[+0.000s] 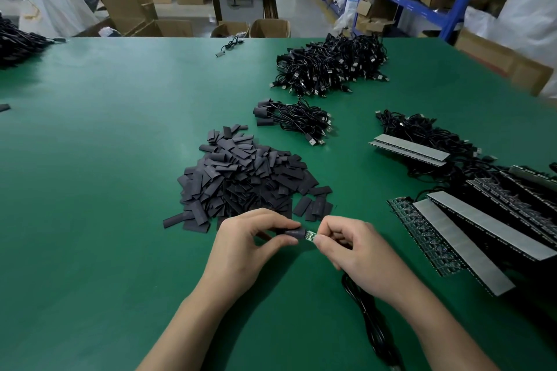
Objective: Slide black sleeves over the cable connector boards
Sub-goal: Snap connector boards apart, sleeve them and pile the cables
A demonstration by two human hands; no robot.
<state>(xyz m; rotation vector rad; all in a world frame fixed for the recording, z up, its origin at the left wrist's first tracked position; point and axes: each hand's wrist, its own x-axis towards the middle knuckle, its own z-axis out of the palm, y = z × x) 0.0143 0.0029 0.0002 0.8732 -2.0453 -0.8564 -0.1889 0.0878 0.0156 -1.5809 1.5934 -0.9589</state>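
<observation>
A flat black sleeve (291,233) is pinched by the left hand (253,242) above the green table (105,159), partly covering a small green connector board (310,235) pinched by the right hand (352,250).

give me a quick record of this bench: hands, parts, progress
left hand: pinches a black sleeve
right hand: pinches the green board
progress: sleeve partly over the board, green end showing
cable: runs from under the right hand toward the near edge
sleeve pile: just beyond the hands
sleeved cables: small bundle behind the pile
table: green top
</observation>
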